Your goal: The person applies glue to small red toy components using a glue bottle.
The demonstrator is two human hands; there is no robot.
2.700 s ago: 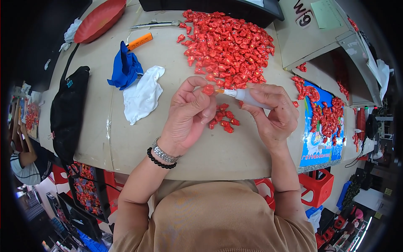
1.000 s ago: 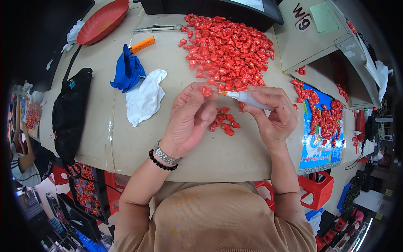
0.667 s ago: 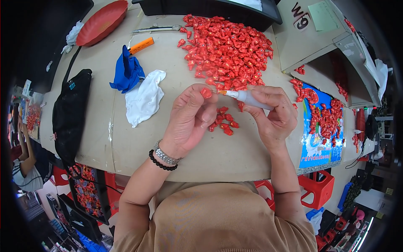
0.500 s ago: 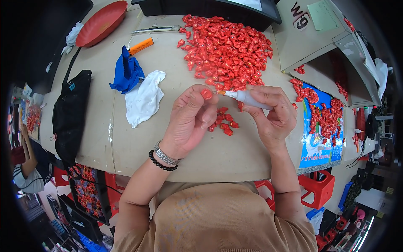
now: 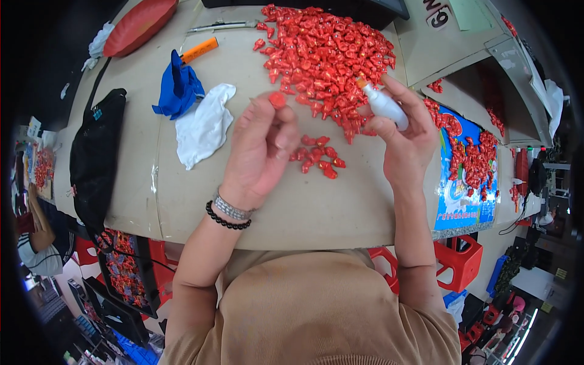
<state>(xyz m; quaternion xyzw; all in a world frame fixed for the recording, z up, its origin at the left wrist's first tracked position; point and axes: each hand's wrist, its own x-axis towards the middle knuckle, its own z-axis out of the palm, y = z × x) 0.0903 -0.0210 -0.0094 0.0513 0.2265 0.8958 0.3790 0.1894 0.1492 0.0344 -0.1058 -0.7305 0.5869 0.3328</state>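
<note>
Over the table (image 5: 292,213), our left hand (image 5: 261,152) pinches one small red plastic piece (image 5: 277,99) at its fingertips; our right hand (image 5: 404,137) wraps one white squeeze bottle (image 5: 384,104). A big red pile (image 5: 322,55) lies beyond, seven loose pieces (image 5: 317,155) between our hands.

A beige worktable (image 5: 292,213) with a rounded near edge filled the middle of the view. Red plastic stools (image 5: 459,267) stood on the floor beneath it. A grey raised counter (image 5: 480,48) ran along the far right side. Dim shelving and clutter (image 5: 115,292) crowded the floor at left.
</note>
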